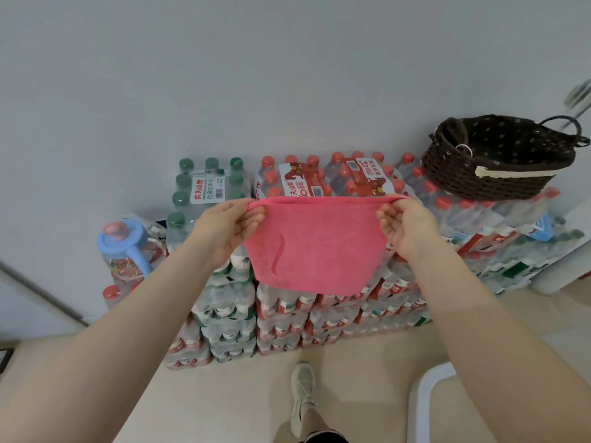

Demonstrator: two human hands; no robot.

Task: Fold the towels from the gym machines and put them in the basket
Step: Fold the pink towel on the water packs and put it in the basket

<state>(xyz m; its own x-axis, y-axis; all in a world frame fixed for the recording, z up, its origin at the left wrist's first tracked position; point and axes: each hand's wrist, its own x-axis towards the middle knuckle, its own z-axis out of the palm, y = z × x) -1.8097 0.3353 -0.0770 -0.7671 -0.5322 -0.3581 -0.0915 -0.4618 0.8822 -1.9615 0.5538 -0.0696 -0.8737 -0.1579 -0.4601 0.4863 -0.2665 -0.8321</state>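
Observation:
A pink towel (315, 244) hangs in the air in front of me, doubled over, its top edge stretched level. My left hand (228, 227) pinches the top left corner and my right hand (404, 227) pinches the top right corner. A dark brown woven basket (486, 182) with a spotted lining and loop handles sits at the upper right on top of stacked water bottle packs. No towel shows inside the basket.
Shrink-wrapped packs of water bottles (287, 314) with red and green caps are stacked against a white wall. A jug with a blue lid (128, 247) stands at the left. My shoe (303, 391) is on the beige floor, with a white rounded object (425, 401) at lower right.

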